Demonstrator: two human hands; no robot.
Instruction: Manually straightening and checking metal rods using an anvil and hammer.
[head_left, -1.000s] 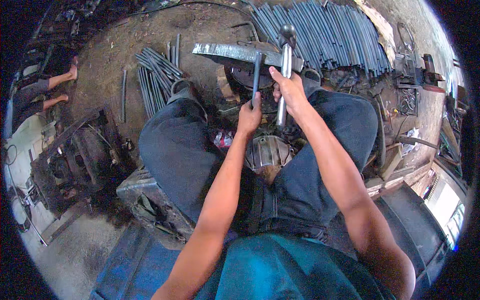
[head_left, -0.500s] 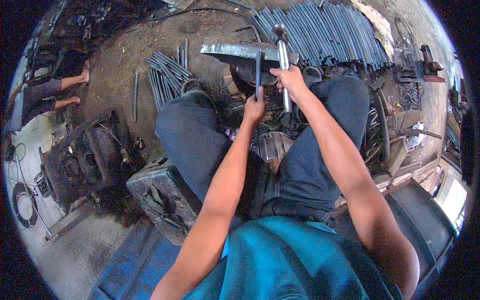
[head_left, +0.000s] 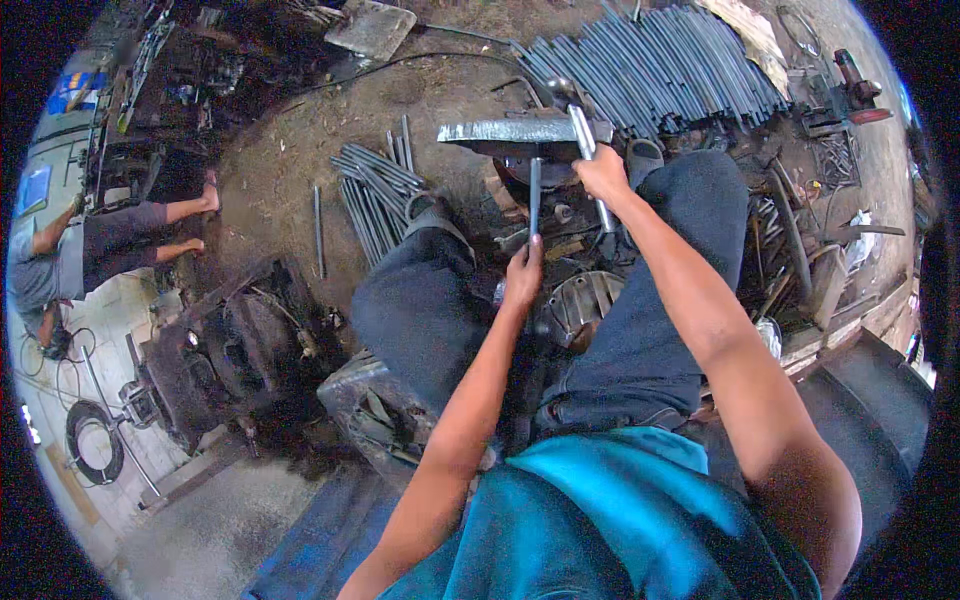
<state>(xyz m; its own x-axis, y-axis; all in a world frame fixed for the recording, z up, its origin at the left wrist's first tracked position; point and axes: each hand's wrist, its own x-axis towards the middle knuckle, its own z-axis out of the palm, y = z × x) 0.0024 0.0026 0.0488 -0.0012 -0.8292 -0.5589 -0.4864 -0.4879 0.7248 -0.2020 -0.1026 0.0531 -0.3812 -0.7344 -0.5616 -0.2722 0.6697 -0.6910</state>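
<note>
My left hand (head_left: 524, 275) is closed around the lower part of a grey metal rod (head_left: 536, 195), held nearly upright between my knees. Its upper end reaches the near side of an anvil (head_left: 500, 134) with a bright, worn top; whether they touch, I cannot tell. My right hand (head_left: 603, 174) grips a hammer (head_left: 582, 132) by its shiny metal handle. The hammer's rounded head (head_left: 560, 92) appears over the anvil's far edge, and the handle's lower end points toward my right thigh.
A wide pile of metal rods (head_left: 650, 75) lies beyond the anvil, with a smaller bundle (head_left: 378, 185) left of it. A dark, greasy machine (head_left: 225, 350) stands at left, near another person's bare legs (head_left: 185, 210). Scrap metal (head_left: 775, 240) lies beside my right knee.
The rod's upper end has come down from in front of the anvil's top to its near side, my left hand lowering with it. The hammer leans more to the left. The whole view has shifted.
</note>
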